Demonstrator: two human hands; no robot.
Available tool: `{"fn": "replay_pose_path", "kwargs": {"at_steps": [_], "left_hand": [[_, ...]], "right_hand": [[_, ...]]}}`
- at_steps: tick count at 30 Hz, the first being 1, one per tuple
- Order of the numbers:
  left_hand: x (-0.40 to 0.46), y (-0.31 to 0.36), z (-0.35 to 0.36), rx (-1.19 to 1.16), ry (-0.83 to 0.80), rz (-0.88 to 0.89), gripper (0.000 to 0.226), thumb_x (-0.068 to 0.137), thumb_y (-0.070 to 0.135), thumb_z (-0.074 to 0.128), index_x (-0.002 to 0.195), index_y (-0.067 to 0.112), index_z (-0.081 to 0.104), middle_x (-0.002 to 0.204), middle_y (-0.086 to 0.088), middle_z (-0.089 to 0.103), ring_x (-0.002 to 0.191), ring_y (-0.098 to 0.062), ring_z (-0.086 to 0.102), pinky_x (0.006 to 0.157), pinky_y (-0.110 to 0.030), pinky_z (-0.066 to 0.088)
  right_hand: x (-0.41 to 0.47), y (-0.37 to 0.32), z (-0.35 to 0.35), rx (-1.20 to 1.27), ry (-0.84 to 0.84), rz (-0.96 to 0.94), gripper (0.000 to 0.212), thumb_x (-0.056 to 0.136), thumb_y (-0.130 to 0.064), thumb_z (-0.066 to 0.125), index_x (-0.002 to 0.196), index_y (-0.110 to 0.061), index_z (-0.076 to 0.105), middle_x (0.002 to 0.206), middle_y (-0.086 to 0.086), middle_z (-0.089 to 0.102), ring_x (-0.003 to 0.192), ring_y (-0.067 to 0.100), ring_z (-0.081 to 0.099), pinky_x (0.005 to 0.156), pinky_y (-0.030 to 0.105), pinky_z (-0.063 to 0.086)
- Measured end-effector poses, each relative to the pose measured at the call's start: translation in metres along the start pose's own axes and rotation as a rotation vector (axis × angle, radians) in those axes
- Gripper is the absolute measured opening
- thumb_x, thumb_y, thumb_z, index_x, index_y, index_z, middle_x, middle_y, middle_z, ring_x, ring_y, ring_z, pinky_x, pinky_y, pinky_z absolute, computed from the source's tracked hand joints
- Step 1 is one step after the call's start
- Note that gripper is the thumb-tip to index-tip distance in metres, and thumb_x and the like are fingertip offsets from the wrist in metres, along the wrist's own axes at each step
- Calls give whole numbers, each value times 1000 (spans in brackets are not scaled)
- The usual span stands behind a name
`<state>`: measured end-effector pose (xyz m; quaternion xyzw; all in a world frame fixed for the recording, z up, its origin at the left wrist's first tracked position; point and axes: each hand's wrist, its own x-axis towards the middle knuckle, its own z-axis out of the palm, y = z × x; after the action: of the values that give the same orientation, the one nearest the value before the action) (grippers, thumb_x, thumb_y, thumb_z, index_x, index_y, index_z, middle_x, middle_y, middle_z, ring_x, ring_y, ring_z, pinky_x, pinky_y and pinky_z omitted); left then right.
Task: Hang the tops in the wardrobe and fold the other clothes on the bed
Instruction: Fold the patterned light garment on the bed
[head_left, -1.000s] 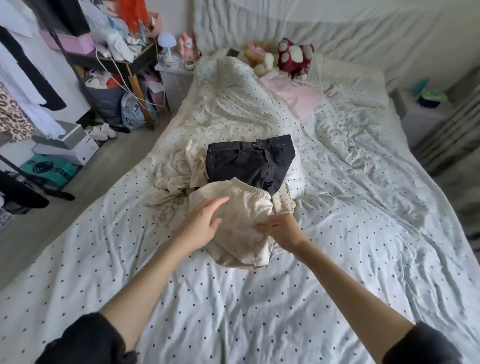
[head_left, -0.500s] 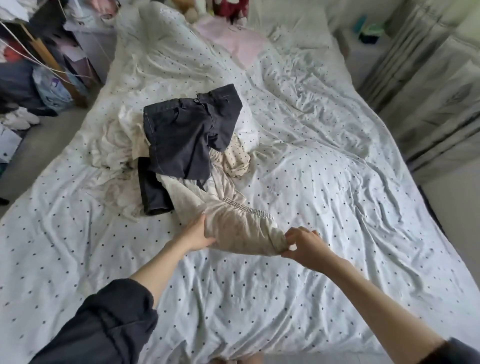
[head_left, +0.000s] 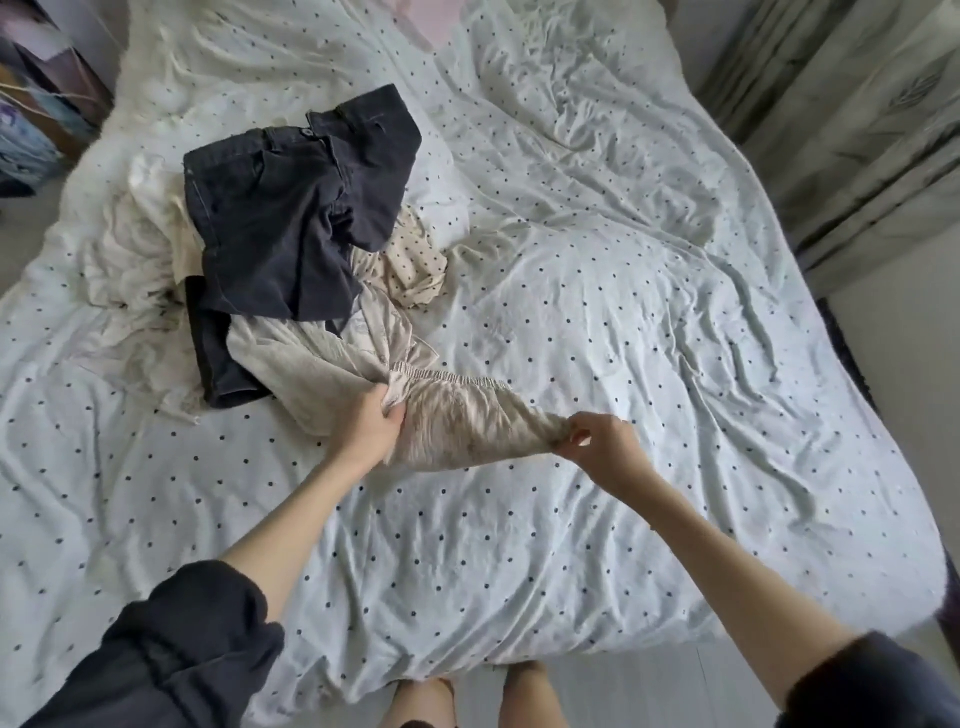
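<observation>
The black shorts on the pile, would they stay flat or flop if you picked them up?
Probably flop: the black shorts already lie crumpled over the cream clothes. They look thicker than those, likely denim, so perhaps a bit stiffer and heavier.

Crinkled matt beige cloth garment (head_left: 457, 421), dark denim shorts (head_left: 291, 208), wrinkled cotton sheet (head_left: 623, 312)

Both arms reach forward over the bed (head_left: 571, 519), bare below dark sleeves pushed up to the elbows. The left hand (head_left: 370, 431) has its fingers curled round the beige garment (head_left: 467, 421) at its elastic edge, and the right hand (head_left: 602, 449), just right of the garment, pinches its other end with the fingertips.
</observation>
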<state>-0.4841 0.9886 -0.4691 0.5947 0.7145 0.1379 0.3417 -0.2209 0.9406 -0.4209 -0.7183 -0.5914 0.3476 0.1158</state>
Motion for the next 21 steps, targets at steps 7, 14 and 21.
{"fn": "replay_pose_path", "kwargs": {"at_steps": [7, 14, 21], "left_hand": [[-35, 111, 34, -82, 114, 325, 10, 92, 12, 56, 87, 6, 62, 79, 3, 48, 66, -15, 49, 62, -28, 37], [-49, 271, 106, -35, 203, 532, 12, 92, 16, 59, 92, 7, 67, 91, -6, 65, 79, -25, 62, 62, -27, 38], [-59, 369, 185, 20, 12, 681, 11, 91, 22, 59, 93, 15, 68, 93, 1, 69, 83, -16, 61, 60, -20, 28]], "right_hand": [[45, 35, -78, 142, 91, 14, 12, 75, -8, 76, 81, 0, 70, 68, 9, 62, 57, 11, 49, 49, 7, 35], [102, 90, -185, 246, -54, -42, 6, 76, -8, 74, 74, -12, 69, 53, -4, 58, 42, -3, 47, 45, 10, 31], [124, 175, -267, 554, -198, 245, 15, 94, -27, 55, 91, -19, 68, 81, -5, 70, 67, 5, 61, 67, 26, 39]]}}
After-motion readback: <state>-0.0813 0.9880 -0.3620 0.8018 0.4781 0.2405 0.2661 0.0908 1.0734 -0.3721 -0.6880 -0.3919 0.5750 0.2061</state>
